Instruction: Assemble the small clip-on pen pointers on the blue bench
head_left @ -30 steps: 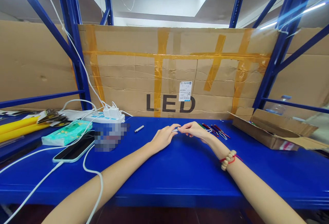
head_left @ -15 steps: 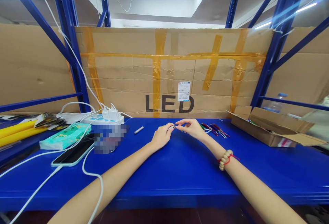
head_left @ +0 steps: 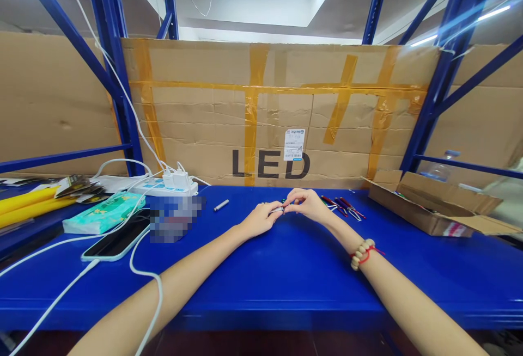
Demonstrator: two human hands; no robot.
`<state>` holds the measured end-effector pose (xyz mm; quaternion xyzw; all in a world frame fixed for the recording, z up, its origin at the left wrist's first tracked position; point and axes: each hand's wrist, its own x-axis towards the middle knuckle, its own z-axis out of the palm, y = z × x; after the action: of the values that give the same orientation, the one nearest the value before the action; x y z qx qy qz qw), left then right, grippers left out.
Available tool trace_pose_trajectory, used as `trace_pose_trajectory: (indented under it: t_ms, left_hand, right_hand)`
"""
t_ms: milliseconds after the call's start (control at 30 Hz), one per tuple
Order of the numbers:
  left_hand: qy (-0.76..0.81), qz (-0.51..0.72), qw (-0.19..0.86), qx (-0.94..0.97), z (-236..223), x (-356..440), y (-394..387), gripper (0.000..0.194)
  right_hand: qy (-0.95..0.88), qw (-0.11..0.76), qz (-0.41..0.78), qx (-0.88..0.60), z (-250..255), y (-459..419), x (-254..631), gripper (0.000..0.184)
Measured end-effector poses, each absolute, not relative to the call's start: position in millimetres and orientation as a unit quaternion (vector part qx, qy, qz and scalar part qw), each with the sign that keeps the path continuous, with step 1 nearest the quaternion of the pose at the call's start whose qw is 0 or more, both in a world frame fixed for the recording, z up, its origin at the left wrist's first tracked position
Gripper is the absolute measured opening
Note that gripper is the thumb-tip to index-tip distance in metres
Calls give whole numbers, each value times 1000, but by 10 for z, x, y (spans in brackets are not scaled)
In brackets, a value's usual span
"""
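Note:
Near the middle of the blue table, my left hand [head_left: 261, 219] is closed around a small silvery-white piece [head_left: 278, 209], which shows only in part between the fingers. My right hand [head_left: 306, 203] meets it from the right, thumb and forefinger pinched together at the piece's end. What lies inside that pinch is too small to make out; a speck of green shows beside the fingertips. A short silver-white cylinder [head_left: 221, 205] lies on the table to the left of my hands. Just right of my right hand lie several red, green and metal pieces [head_left: 347, 208] with wire-like loops.
An open cardboard box [head_left: 429, 209] stands at the right. On the left are a phone [head_left: 116, 241] with a white cable, a green tissue pack [head_left: 104, 213], a white power strip [head_left: 174, 184] and yellow rolls [head_left: 32, 206]. A large cardboard panel [head_left: 196, 122] closes the back.
My left hand has turned flatter and shifted slightly right and down. My right hand has drawn its fingers together against the silvery piece. The view has shifted slightly.

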<state>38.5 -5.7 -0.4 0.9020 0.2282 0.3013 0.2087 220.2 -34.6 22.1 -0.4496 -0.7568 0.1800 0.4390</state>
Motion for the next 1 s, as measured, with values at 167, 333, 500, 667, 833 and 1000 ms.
trace_pose_trajectory:
  t_ms: [167,333,500,667,833,1000]
  left_hand:
    - [207,287,208,912,-36,381,-37,18]
    - [214,282,179,918,-41,369,-55,18]
    - [217,291,152,919,-49,364,-62,17]
    - [222,308,158,911,-43,368,-66,17]
    - [234,297,123,918,-30,368,-73,20]
    - [271,286,95,914,-34,371,-75,19]
  right_hand:
    - [-770,432,161,-441,162,-308,2247,36]
    - [-776,422,157,-442,144,-293,2267,33]
    - [-783,414,156,-436,172,-306,2256,31]
    - [-783,415,145,-439,203,-338,2225,29]
    - [-777,397,152,-465,237,-372,2201,25]
    - [-739,393,207,-506,248,-382,2178,31]
